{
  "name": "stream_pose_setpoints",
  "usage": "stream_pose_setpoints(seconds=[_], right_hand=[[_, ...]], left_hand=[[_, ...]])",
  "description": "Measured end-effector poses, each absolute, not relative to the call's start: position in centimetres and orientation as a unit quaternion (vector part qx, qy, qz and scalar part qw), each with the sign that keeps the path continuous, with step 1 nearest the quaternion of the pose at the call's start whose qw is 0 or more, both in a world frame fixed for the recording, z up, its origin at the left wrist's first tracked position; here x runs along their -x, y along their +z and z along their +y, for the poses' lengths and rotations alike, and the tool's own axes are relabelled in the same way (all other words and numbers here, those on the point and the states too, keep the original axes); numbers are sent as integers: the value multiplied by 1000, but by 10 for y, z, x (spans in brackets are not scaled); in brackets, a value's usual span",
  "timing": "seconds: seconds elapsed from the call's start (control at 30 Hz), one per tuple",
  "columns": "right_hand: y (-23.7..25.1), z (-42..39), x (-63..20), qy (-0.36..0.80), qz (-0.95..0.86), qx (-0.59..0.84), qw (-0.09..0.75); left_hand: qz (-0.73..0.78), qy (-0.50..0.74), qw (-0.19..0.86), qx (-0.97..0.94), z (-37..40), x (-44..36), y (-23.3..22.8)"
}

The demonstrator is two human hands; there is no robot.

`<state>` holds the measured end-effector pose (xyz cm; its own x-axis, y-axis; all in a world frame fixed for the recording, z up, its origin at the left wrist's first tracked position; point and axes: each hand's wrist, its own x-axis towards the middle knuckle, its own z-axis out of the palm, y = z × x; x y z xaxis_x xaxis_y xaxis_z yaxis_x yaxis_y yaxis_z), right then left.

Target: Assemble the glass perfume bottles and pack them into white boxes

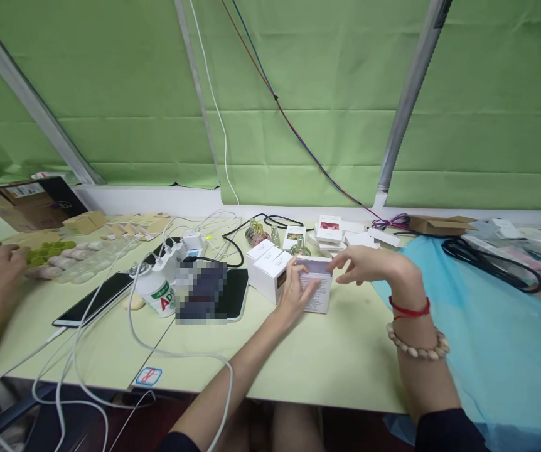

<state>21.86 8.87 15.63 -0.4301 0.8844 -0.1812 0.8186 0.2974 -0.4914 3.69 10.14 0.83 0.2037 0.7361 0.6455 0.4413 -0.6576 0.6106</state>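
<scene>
While the left hand (294, 290) grips the small white carton (316, 290) by its near-left side, holding it upright on the pale green table (336, 358), the right hand (364, 263) hovers open over its top edge, fingers spread. A careless nudge could knock it left into the two white boxes (267, 269) just beside it, or far into the small glass bottles (270, 233).

pale green table (327, 364), white box (316, 290), light blue cloth (501, 339), red wrist string (409, 310).
</scene>
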Motion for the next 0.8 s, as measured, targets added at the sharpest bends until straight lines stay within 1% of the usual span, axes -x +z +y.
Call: stream_pose_setpoints(seconds=[0.03, 0.1, 0.17, 0.27, 0.33, 0.4, 0.47, 0.63, 0.8], right_hand=[[155, 89, -218, 255, -809, 527, 60], [151, 90, -217, 209, -832, 506, 85], [148, 93, -215, 180, -848, 488, 103], [147, 96, -213, 225, -832, 500, 80], [147, 95, -211, 264, -816, 511, 63], [149, 91, -207, 274, -814, 509, 59], [151, 86, -201, 263, -826, 493, 73], [158, 66, -186, 239, -862, 426, 136], [160, 44, -185, 214, -869, 413, 165]], left_hand=[[396, 485, 148, -766, 101, -37, 9], [410, 471, 153, -766, 100, -37, 9], [410, 484, 169, -754, 99, -37, 11], [403, 534, 216, -711, 97, -41, 14], [394, 563, 265, -676, 94, -45, 16], [384, 590, 312, -638, 90, -48, 18], [379, 624, 336, -596, 86, -51, 20], [367, 709, 296, -524, 77, -50, 26], [335, 722, 265, -544, 70, -47, 30]])
